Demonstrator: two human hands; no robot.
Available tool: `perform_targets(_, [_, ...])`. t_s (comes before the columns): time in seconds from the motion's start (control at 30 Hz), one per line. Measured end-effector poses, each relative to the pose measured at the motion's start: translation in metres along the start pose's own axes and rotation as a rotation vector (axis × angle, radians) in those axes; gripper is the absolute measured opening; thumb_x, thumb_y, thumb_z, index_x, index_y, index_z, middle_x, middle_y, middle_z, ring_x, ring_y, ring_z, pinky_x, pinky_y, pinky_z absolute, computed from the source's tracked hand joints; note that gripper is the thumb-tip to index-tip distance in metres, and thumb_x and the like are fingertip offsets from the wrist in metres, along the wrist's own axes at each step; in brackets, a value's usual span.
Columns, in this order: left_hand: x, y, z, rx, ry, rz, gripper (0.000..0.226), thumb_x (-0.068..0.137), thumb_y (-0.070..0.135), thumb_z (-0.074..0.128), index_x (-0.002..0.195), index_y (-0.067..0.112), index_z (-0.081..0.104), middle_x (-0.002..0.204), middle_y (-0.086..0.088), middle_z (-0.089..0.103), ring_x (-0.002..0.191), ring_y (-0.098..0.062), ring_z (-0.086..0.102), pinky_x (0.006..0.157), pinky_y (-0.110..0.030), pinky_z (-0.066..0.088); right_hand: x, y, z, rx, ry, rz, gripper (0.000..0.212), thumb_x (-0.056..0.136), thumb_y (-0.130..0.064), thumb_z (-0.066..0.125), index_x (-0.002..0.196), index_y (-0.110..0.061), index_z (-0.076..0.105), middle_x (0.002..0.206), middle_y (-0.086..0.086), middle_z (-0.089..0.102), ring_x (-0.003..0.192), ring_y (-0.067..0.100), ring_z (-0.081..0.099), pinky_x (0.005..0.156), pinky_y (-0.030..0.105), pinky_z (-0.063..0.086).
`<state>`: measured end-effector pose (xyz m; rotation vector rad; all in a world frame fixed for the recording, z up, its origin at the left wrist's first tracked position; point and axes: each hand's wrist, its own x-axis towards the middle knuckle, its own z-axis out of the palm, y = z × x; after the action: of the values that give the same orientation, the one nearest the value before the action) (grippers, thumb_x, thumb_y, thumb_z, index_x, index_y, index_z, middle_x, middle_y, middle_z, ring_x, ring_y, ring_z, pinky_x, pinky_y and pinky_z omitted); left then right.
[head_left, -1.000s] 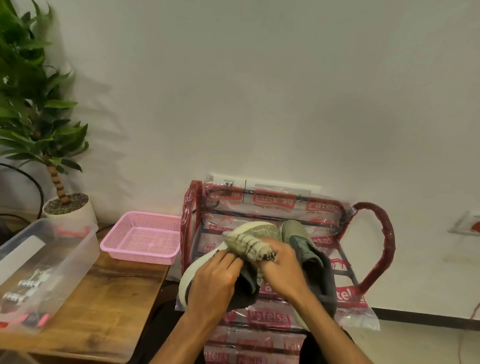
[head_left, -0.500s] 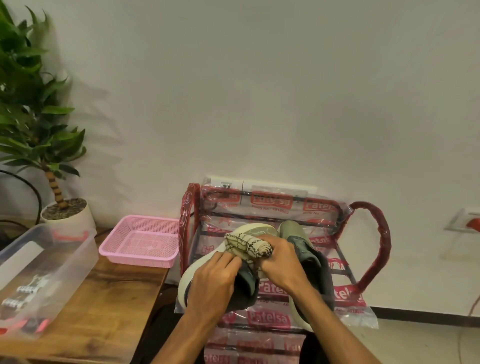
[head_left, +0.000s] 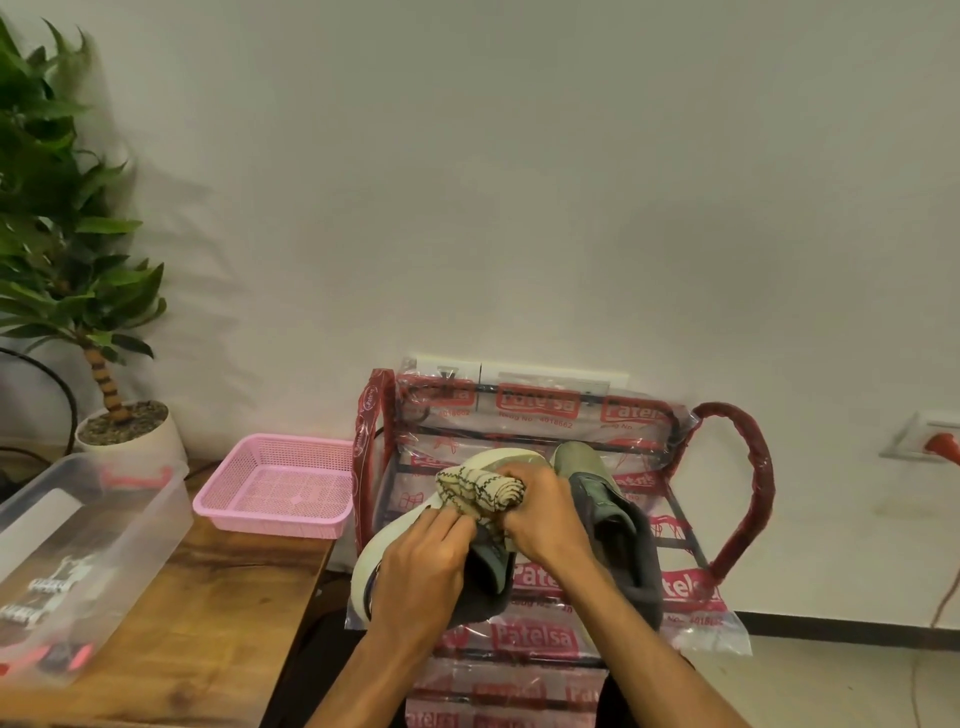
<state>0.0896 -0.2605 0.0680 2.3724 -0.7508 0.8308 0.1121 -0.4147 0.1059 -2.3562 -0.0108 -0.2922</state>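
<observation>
On a rack (head_left: 737, 499) by the wall (head_left: 519, 182), the left hand (head_left: 421, 577) grips a shoe (head_left: 410, 525), hiding its opening; the right hand (head_left: 545, 514) clenches a rolled sock (head_left: 472, 491).

You can pass from above. The shoes (head_left: 608, 514) fill the rack (head_left: 540, 402) top; its red side loops (head_left: 759, 483) apparently block both flanks.

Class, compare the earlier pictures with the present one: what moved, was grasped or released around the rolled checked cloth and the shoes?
Little changed. The right hand has curled slightly further round the end of the rolled cream checked cloth; the left hand still pinches its lower edge. Nothing was let go. The pair of grey-green shoes stays on the plastic-wrapped red metal rack.
</observation>
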Motion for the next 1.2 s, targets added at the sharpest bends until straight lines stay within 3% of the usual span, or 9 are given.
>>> perform_targets(0.2, [0.006, -0.004, -0.006, 0.038, 0.013, -0.007, 0.026, 0.062, -0.003, 0.077, 0.075, 0.014, 0.063, 0.073, 0.001, 0.059, 0.063, -0.013, 0.053, 0.05, -0.022, 0.038, 0.002, -0.004, 0.001, 0.077, -0.03, -0.009, 0.031, 0.067, 0.001, 0.072, 0.089, -0.021, 0.073, 0.08, -0.007, 0.072, 0.073, 0.005, 0.067, 0.061, 0.031, 0.057])
perform_targets(0.37, [0.001, 0.001, -0.003, 0.041, -0.027, 0.016, 0.026, 0.064, 0.003, 0.082, 0.08, 0.015, 0.065, 0.078, 0.001, 0.062, 0.068, -0.014, 0.058, 0.053, -0.023, 0.044, 0.001, 0.004, -0.004, -0.024, 0.014, -0.057, 0.034, 0.072, -0.001, 0.073, 0.097, -0.025, 0.073, 0.093, -0.008, 0.073, 0.086, 0.003, 0.065, 0.075, 0.025, 0.056])
perform_targets(0.5, [-0.001, -0.002, -0.002, 0.063, -0.084, -0.052, 0.032, 0.062, 0.005, 0.084, 0.085, 0.016, 0.065, 0.084, 0.003, 0.065, 0.073, -0.014, 0.063, 0.055, -0.026, 0.051, 0.005, 0.019, -0.009, -0.086, 0.128, 0.037, 0.039, 0.076, -0.003, 0.07, 0.108, -0.025, 0.07, 0.099, -0.002, 0.073, 0.09, 0.015, 0.067, 0.077, 0.033, 0.056])
perform_targets(0.63, [-0.007, -0.005, 0.004, 0.13, -0.182, -0.136, 0.051, 0.056, 0.018, 0.091, 0.104, 0.016, 0.074, 0.104, 0.0, 0.073, 0.093, -0.015, 0.07, 0.071, -0.028, 0.059, 0.007, 0.022, -0.014, 0.001, 0.204, 0.098, 0.038, 0.077, 0.003, 0.069, 0.111, -0.016, 0.07, 0.097, 0.002, 0.073, 0.075, 0.007, 0.059, 0.061, 0.013, 0.046])
perform_targets(0.7, [-0.01, -0.003, 0.009, 0.173, -0.231, -0.145, 0.059, 0.052, 0.022, 0.094, 0.107, 0.015, 0.074, 0.108, -0.003, 0.072, 0.098, -0.017, 0.07, 0.076, -0.03, 0.059, 0.005, 0.019, -0.014, 0.036, 0.234, 0.083, 0.036, 0.078, 0.002, 0.07, 0.11, -0.016, 0.07, 0.095, 0.0, 0.071, 0.073, 0.002, 0.056, 0.059, 0.009, 0.044])
perform_targets(0.87, [-0.013, 0.0, 0.015, 0.196, -0.229, -0.136, 0.062, 0.049, 0.015, 0.095, 0.107, 0.011, 0.073, 0.109, -0.007, 0.072, 0.102, -0.02, 0.069, 0.082, -0.031, 0.056, -0.011, 0.002, -0.007, 0.2, 0.087, -0.006, 0.032, 0.075, -0.001, 0.072, 0.098, -0.023, 0.073, 0.087, -0.013, 0.071, 0.079, 0.001, 0.066, 0.065, 0.021, 0.056])
perform_targets(0.97, [-0.014, -0.001, 0.014, 0.171, -0.191, -0.136, 0.06, 0.05, 0.013, 0.094, 0.105, 0.009, 0.073, 0.107, -0.007, 0.072, 0.1, -0.02, 0.069, 0.081, -0.03, 0.056, -0.017, 0.003, -0.001, 0.071, -0.036, -0.13, 0.042, 0.071, 0.006, 0.067, 0.102, -0.021, 0.073, 0.095, -0.009, 0.073, 0.09, 0.001, 0.065, 0.077, 0.023, 0.055])
perform_targets(1.1, [-0.015, -0.004, 0.016, 0.167, -0.153, -0.132, 0.056, 0.053, 0.013, 0.093, 0.106, 0.009, 0.074, 0.106, -0.008, 0.072, 0.097, -0.02, 0.07, 0.078, -0.032, 0.058, -0.003, 0.024, -0.001, -0.15, 0.032, -0.106, 0.05, 0.072, 0.005, 0.065, 0.111, -0.026, 0.066, 0.106, -0.006, 0.071, 0.1, 0.015, 0.064, 0.08, 0.035, 0.053])
perform_targets(1.2, [-0.011, -0.004, 0.013, 0.164, -0.139, -0.141, 0.056, 0.05, 0.016, 0.095, 0.102, 0.011, 0.075, 0.103, -0.006, 0.074, 0.092, -0.018, 0.071, 0.072, -0.03, 0.058, 0.008, 0.026, 0.0, -0.113, 0.1, -0.025, 0.046, 0.074, 0.0, 0.067, 0.11, -0.029, 0.067, 0.103, -0.01, 0.071, 0.096, 0.012, 0.065, 0.076, 0.035, 0.055])
